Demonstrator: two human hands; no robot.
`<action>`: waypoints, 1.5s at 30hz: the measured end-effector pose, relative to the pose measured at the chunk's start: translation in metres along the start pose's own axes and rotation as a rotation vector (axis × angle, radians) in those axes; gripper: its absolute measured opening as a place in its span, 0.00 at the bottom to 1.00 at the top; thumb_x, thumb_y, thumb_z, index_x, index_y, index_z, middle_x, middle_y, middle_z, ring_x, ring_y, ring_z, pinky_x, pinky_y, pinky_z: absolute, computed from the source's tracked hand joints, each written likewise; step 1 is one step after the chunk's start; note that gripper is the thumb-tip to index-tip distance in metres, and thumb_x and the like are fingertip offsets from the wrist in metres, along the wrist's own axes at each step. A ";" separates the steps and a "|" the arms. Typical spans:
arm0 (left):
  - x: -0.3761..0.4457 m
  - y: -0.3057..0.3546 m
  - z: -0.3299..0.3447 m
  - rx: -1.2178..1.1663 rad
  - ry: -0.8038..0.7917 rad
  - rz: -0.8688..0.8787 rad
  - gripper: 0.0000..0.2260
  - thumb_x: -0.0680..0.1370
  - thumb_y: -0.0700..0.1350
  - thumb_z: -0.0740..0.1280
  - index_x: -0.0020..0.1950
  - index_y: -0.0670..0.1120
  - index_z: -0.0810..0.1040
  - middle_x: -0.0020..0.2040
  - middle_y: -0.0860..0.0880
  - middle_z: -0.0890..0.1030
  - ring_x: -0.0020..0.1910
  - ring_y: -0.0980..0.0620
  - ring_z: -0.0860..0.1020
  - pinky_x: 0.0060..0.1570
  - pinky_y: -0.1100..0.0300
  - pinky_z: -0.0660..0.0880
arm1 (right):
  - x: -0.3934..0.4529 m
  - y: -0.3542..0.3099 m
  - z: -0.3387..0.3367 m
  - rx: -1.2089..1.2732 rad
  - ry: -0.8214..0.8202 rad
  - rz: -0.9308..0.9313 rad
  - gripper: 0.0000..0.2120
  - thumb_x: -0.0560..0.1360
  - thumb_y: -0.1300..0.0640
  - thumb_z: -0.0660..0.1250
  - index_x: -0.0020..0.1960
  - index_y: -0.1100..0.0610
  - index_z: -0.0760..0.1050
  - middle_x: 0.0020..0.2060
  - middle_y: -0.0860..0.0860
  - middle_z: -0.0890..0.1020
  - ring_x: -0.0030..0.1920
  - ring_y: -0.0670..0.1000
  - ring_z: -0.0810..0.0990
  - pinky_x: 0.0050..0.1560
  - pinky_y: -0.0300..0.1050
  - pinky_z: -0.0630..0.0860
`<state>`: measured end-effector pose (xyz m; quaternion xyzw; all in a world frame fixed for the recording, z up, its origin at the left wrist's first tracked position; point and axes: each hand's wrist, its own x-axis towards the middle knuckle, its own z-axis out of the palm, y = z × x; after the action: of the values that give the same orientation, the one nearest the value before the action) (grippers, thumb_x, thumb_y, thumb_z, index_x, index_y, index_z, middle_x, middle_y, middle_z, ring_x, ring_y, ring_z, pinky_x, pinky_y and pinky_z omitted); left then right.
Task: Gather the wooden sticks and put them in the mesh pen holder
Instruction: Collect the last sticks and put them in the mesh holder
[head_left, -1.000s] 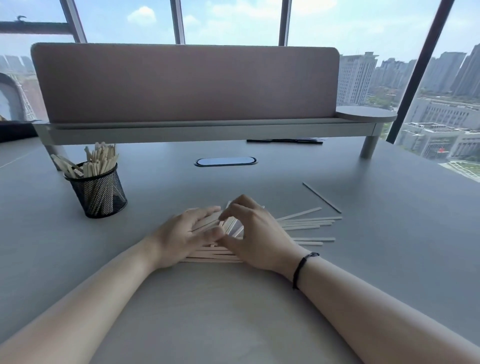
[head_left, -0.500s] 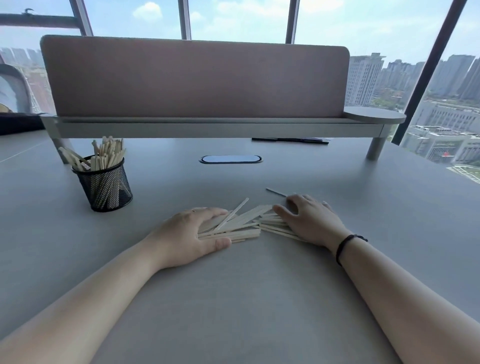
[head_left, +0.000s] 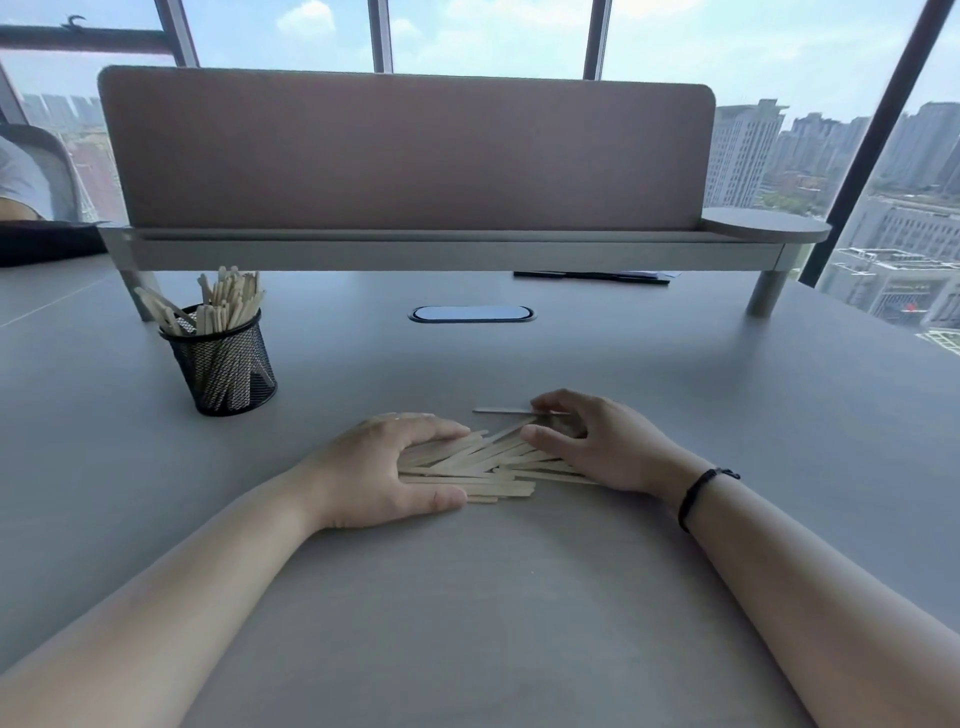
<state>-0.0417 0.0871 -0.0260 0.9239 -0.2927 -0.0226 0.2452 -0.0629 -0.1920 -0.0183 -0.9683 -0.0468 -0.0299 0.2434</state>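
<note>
A pile of flat wooden sticks (head_left: 483, 460) lies on the grey table (head_left: 519, 597) between my hands. My left hand (head_left: 379, 467) cups the pile's left end, with its fingers over the far side and its thumb along the near side. My right hand (head_left: 602, 447) curls round the right end of the pile. One stray stick (head_left: 501, 410) pokes out leftward from under my right fingertips. The black mesh pen holder (head_left: 223, 364) stands upright at the left, well apart from my hands, with several sticks (head_left: 228, 304) in it.
A brown divider panel on a raised shelf (head_left: 415, 244) spans the back of the table. An oval cable grommet (head_left: 470, 314) sits in the middle, and a black pen (head_left: 592, 276) lies under the shelf. A person (head_left: 21, 182) sits at far left.
The sticks that lay spread out to the right are now bunched into one pile. My right hand reached right, then swept back left, bringing the stray stick close to the pile.
</note>
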 end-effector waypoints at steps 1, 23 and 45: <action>0.000 0.000 0.000 0.002 0.000 0.000 0.34 0.65 0.71 0.71 0.70 0.67 0.70 0.68 0.67 0.73 0.68 0.66 0.69 0.68 0.63 0.66 | -0.001 -0.001 0.000 0.012 -0.007 -0.016 0.35 0.65 0.22 0.60 0.65 0.41 0.75 0.58 0.38 0.81 0.61 0.44 0.78 0.63 0.46 0.73; 0.001 -0.011 0.000 0.134 0.036 -0.177 0.47 0.60 0.82 0.57 0.76 0.62 0.63 0.79 0.58 0.63 0.78 0.56 0.59 0.77 0.53 0.55 | -0.020 -0.007 0.002 -0.161 -0.284 -0.192 0.56 0.55 0.18 0.65 0.78 0.33 0.48 0.79 0.38 0.54 0.79 0.41 0.45 0.78 0.48 0.41; 0.007 0.004 0.007 0.026 0.040 -0.045 0.45 0.63 0.74 0.71 0.76 0.65 0.60 0.73 0.65 0.65 0.74 0.61 0.61 0.75 0.54 0.60 | 0.000 -0.044 0.032 0.038 -0.053 -0.233 0.23 0.71 0.37 0.68 0.65 0.40 0.74 0.62 0.38 0.78 0.63 0.44 0.75 0.62 0.43 0.71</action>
<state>-0.0392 0.0778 -0.0294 0.9337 -0.2671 -0.0057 0.2384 -0.0665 -0.1385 -0.0261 -0.9520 -0.1659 -0.0315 0.2552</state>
